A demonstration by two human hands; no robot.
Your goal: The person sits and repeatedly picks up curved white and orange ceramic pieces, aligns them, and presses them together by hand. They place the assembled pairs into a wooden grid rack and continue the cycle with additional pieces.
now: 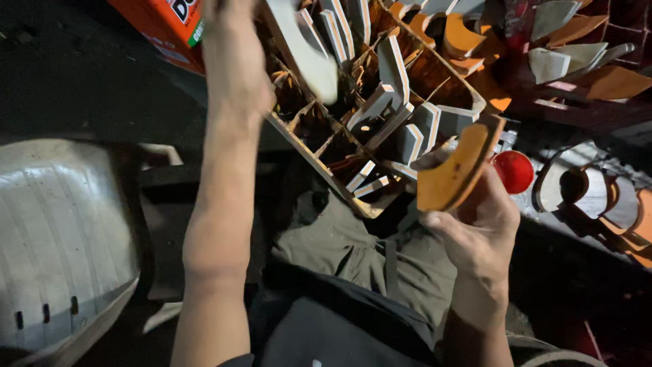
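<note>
Olive trousers (353,248) fill the lap below both hands. The right hand (479,228) pinches a curved orange piece (454,170) upright between thumb and fingers, just beside a red round cap (514,171). The left hand (234,54) reaches up and away; its fingers are blurred, apparently closed around a pale curved piece (309,58) over the wooden divided crate (326,146) between the hands.

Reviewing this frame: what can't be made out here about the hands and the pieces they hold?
- Left hand, head view: fingertips cut off by the top edge, so its grip on the pale curved piece is unclear; that piece is motion-blurred.
- Right hand: fingers partly hidden behind the orange curved piece.
- Divided crate: compartment bottoms lost in shadow.
- Red round object: partly covered, kind unclear.
</note>
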